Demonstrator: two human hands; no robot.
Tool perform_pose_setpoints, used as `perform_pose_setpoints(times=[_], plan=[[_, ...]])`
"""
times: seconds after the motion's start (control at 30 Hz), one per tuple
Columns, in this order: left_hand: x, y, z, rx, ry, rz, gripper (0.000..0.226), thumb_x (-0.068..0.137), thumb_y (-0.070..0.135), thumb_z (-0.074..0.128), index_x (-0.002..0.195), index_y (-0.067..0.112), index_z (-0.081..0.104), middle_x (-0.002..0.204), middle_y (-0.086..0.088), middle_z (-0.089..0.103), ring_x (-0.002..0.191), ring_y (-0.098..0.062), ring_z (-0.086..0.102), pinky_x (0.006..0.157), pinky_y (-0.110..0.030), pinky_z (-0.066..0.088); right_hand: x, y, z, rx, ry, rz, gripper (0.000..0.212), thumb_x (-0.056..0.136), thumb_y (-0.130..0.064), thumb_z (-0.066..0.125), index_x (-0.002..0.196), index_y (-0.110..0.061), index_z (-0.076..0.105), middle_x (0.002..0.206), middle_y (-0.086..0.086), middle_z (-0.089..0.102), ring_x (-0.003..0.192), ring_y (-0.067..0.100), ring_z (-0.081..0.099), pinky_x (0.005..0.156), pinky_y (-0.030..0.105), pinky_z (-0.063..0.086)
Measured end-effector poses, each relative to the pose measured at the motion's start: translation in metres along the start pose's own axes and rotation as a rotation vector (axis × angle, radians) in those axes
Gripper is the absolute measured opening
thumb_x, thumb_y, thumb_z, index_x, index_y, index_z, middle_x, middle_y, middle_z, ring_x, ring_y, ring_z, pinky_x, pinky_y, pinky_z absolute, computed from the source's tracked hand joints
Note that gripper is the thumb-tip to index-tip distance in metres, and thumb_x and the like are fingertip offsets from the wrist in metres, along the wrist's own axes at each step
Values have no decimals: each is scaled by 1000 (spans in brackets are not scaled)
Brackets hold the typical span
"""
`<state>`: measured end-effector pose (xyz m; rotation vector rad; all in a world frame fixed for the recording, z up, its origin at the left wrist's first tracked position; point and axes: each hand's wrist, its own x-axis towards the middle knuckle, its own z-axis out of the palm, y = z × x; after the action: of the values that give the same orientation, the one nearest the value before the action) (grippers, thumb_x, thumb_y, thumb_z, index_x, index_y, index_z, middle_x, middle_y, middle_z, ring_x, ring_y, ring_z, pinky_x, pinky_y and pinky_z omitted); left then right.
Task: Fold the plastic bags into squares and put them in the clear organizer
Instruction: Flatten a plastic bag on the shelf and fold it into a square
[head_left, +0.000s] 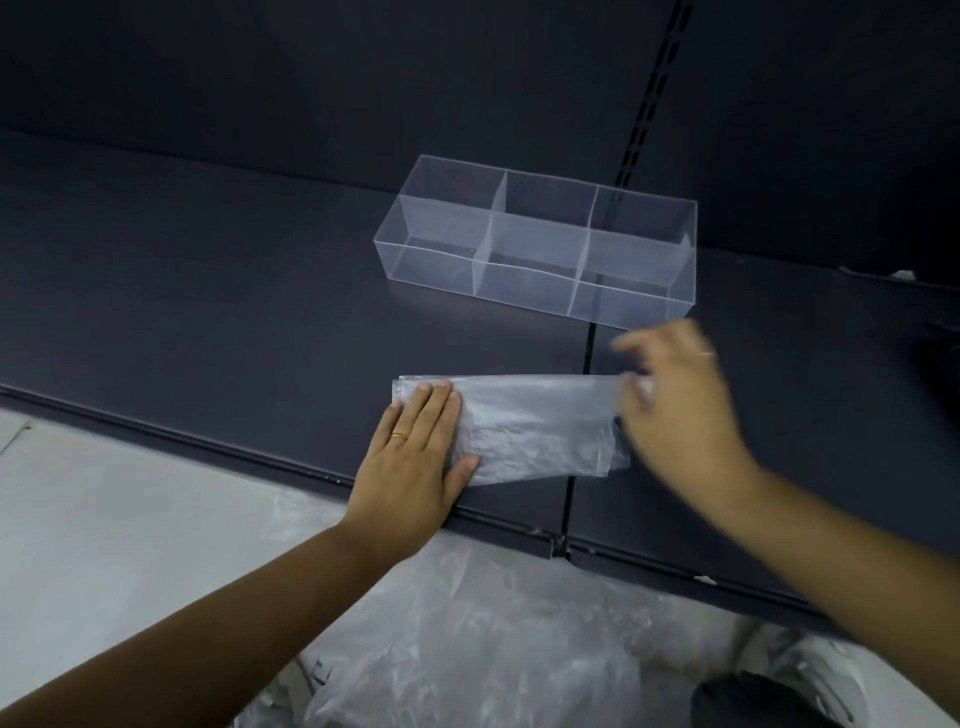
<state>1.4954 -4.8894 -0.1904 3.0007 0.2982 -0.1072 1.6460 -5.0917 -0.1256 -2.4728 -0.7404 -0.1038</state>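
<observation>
While the dark shelf (208, 291) has a heap of loose plastic bags (467, 639) below its front edge, the clear organizer (524, 260) sits toward its back; the folded bag (540, 421) lies near the front edge; the left hand (415, 457) presses its left end, fingers straight and together; the right hand (675, 405), blurred, meets its right end, grip unclear.

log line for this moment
folding; left hand flat on translucent plastic bag; right hand at its end, blurred; clear plastic organizer empty
</observation>
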Motion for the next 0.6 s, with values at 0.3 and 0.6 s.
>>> perform_pose_setpoints(times=[0.3, 0.6], plan=[[1, 13, 1, 31, -61, 10, 82, 85, 67, -8, 151, 19, -7, 159, 0, -12, 147, -23, -13, 120, -44, -5, -21, -26, 86, -296, -408, -230, 59, 102, -44, 21, 154, -22, 2, 162, -3, -4, 148, 13, -8, 119, 36, -9], [-3, -43, -14, 48, -80, -64, 103, 75, 81, 0, 153, 14, 2, 161, -2, -4, 147, -16, -8, 120, -42, -5, -23, 80, 24, -508, -351, 35, 60, 101, -46, 17, 153, -21, 1, 162, 2, -3, 149, 19, -5, 119, 40, -7]])
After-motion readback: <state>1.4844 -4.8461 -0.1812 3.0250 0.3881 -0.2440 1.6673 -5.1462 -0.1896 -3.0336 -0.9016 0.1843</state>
